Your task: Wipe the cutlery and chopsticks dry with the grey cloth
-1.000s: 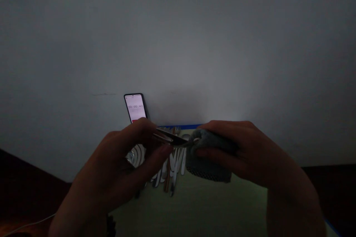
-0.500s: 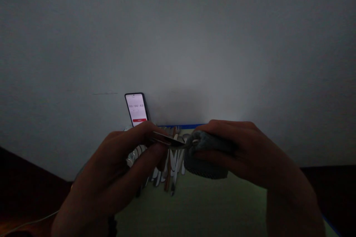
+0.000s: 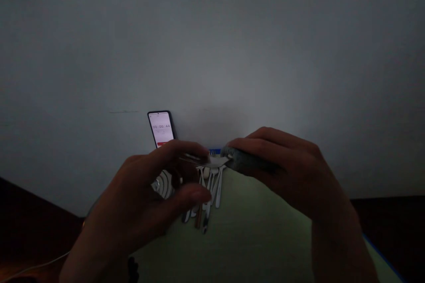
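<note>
Left hand [image 3: 139, 194] half open, thumb apart, fingers touching what looks like fork [image 3: 218, 162]. Right hand [image 3: 288, 168] grips cloth [image 3: 249, 162] at fork's end, above cutlery [image 3: 218, 192] on table [image 3: 255, 230].

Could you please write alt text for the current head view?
In dim light, a right hand holds a grey cloth at one end of a metal utensil, with the left hand at its other end, thumb apart. Beyond them, cutlery lies on a pale green table, and a lit phone stands by the wall.
</note>
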`<move>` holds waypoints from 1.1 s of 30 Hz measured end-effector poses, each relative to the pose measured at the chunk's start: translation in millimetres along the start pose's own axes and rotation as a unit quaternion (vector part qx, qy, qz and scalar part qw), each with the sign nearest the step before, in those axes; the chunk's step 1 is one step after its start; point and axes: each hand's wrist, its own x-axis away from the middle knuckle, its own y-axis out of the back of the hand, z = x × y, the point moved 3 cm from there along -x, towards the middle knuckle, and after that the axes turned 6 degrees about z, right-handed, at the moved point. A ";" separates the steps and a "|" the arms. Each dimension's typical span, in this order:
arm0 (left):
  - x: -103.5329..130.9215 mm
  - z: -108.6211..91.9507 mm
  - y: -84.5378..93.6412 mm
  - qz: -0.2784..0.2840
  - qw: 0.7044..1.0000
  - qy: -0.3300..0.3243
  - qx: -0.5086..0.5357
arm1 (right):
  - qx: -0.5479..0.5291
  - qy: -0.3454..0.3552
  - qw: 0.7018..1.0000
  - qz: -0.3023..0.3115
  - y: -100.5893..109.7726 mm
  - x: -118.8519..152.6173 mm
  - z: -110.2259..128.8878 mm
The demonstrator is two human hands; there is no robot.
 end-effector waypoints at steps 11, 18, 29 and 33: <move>2.8 5.4 2.2 0.068 0.996 0.001 -0.049 | -0.048 0.006 0.999 0.017 -1.1 -0.1 3.0; 3.9 14.5 -1.3 0.115 0.989 0.044 -0.085 | -0.080 -0.008 0.993 0.085 -11.5 0.1 -0.8; 6.0 31.0 -30.1 0.249 0.953 0.113 -0.127 | -0.075 -0.103 0.937 0.325 -51.2 0.4 1.5; 3.2 31.3 -31.9 0.247 0.955 0.109 -0.120 | -0.075 -0.100 0.941 0.313 -56.0 0.8 1.8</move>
